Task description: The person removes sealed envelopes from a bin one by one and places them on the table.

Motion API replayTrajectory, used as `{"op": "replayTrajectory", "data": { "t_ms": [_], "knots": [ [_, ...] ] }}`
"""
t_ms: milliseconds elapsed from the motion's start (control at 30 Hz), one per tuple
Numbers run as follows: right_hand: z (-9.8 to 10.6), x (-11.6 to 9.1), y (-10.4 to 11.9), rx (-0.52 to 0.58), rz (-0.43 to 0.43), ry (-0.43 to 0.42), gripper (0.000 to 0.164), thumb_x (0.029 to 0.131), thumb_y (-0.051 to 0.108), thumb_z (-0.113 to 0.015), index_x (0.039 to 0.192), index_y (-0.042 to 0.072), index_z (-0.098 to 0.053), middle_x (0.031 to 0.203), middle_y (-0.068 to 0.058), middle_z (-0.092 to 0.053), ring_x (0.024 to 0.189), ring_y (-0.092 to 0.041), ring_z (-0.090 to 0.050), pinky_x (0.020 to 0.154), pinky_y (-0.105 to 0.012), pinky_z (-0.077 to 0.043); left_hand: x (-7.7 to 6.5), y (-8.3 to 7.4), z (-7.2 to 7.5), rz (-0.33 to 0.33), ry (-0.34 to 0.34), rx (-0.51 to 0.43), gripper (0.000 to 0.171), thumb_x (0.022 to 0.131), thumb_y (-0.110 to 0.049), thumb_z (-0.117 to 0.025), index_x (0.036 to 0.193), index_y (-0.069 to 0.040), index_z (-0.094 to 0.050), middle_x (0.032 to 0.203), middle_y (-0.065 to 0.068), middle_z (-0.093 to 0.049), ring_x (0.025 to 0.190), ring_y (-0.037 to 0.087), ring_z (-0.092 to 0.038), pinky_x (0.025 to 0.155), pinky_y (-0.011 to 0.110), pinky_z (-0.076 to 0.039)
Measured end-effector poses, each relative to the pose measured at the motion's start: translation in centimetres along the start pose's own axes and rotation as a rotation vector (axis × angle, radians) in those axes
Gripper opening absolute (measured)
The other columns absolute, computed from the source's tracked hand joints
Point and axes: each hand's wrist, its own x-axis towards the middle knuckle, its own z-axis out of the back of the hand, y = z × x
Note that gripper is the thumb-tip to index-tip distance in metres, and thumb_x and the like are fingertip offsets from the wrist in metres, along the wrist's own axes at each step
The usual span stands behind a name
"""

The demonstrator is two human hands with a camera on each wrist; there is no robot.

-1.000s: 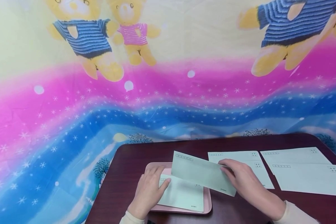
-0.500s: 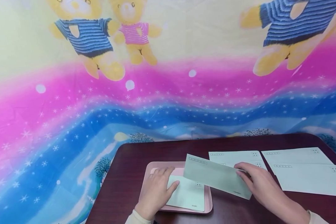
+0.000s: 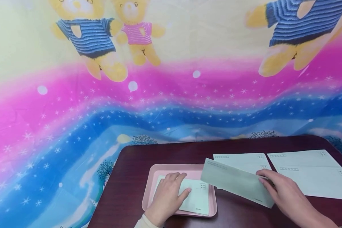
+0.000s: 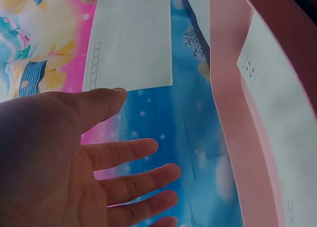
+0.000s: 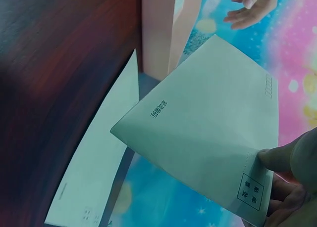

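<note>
My right hand (image 3: 285, 193) pinches a pale green envelope (image 3: 236, 182) by its right end, thumb on the front face in the right wrist view. The envelope is tilted in the air between the pink tray (image 3: 146, 193) and the envelopes on the table. Over the tray, my left hand (image 3: 168, 194) has its fingers spread and holds nothing; the left wrist view shows its open palm (image 4: 54, 158). Below that hand, in the tray, lie more envelopes (image 3: 198, 199), partly hidden by it.
On the dark red table (image 3: 117, 186), two overlapping envelopes (image 3: 239, 155) lie behind the held one. Two more overlapping envelopes (image 3: 316, 183) lie at the right. A cloth printed with bears (image 3: 159, 95) hangs behind the table.
My right hand has moved right with the envelope, off the tray and towards the envelopes on the table. My left hand has shifted slightly right over the tray.
</note>
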Motion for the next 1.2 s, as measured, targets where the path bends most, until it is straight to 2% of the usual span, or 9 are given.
{"op": "replayTrajectory", "data": {
  "t_ms": [167, 400, 533, 600, 867, 1033, 1200],
  "knots": [
    [0.5, -0.5, -1.2, -0.01, -0.046, 0.037, 0.022, 0.088, 0.003, -0.075, 0.105, 0.016, -0.073, 0.099, -0.002, -0.076, 0.086, -0.029, -0.07, 0.063, -0.03, -0.053, -0.1, -0.7, -0.3, -0.03, -0.003, 0.015, 0.045, 0.096, -0.041, -0.066, 0.133, -0.017, -0.063, 0.125, 0.002, -0.068, 0.119, 0.022, -0.062, 0.09, 0.041, -0.052],
    [1.1, -0.7, -2.6, -0.026, -0.121, 0.152, 0.018, 0.091, 0.002, -0.07, 0.109, 0.004, -0.07, 0.103, -0.015, -0.074, 0.094, -0.038, -0.069, 0.071, -0.051, -0.056, -0.3, -1.6, -0.8, -0.073, -0.013, 0.017, 0.044, 0.096, -0.043, -0.065, 0.132, -0.018, -0.063, 0.124, 0.0, -0.068, 0.117, 0.019, -0.061, 0.09, 0.038, -0.051],
    [1.1, -0.9, -3.7, -0.044, -0.14, 0.19, 0.018, 0.092, 0.005, -0.069, 0.11, 0.002, -0.07, 0.105, -0.02, -0.072, 0.097, -0.042, -0.067, 0.074, -0.057, -0.054, -0.4, -2.0, -0.9, -0.088, -0.015, 0.016, 0.043, 0.096, -0.042, -0.065, 0.132, -0.018, -0.063, 0.124, -0.001, -0.068, 0.117, 0.018, -0.061, 0.09, 0.039, -0.051],
    [1.0, -1.1, -4.4, -0.055, -0.148, 0.192, 0.018, 0.091, 0.006, -0.07, 0.108, 0.002, -0.07, 0.104, -0.019, -0.072, 0.095, -0.041, -0.067, 0.073, -0.056, -0.054, -0.4, -2.1, -0.9, -0.09, -0.007, 0.014, 0.043, 0.097, -0.041, -0.065, 0.133, -0.018, -0.063, 0.125, -0.001, -0.068, 0.117, 0.018, -0.061, 0.091, 0.039, -0.051],
    [0.6, -1.1, -7.2, -0.097, -0.224, 0.302, 0.02, 0.086, 0.006, -0.07, 0.104, -0.003, -0.069, 0.097, -0.018, -0.071, 0.085, -0.033, -0.066, 0.067, -0.052, -0.054, -0.4, -2.7, -0.9, -0.093, 0.034, 0.004, 0.044, 0.098, -0.043, -0.063, 0.135, -0.019, -0.061, 0.127, -0.002, -0.066, 0.12, 0.017, -0.06, 0.093, 0.04, -0.051],
    [0.6, -1.7, -8.2, -0.114, -0.228, 0.289, 0.02, 0.083, 0.003, -0.07, 0.101, -0.004, -0.068, 0.094, -0.018, -0.071, 0.081, -0.032, -0.065, 0.066, -0.053, -0.053, -0.4, -3.2, -1.3, -0.113, 0.048, 0.017, 0.044, 0.099, -0.044, -0.062, 0.136, -0.02, -0.06, 0.127, -0.002, -0.066, 0.119, 0.017, -0.059, 0.091, 0.038, -0.05],
    [0.7, -1.9, -9.1, -0.124, -0.212, 0.275, 0.012, 0.08, -0.001, -0.069, 0.092, -0.003, -0.067, 0.085, -0.013, -0.07, 0.073, -0.026, -0.062, 0.064, -0.051, -0.053, -0.4, -3.7, -1.8, -0.142, 0.038, 0.029, 0.043, 0.098, -0.044, -0.062, 0.134, -0.021, -0.061, 0.124, -0.002, -0.067, 0.117, 0.016, -0.06, 0.091, 0.036, -0.05]
  ]
}}
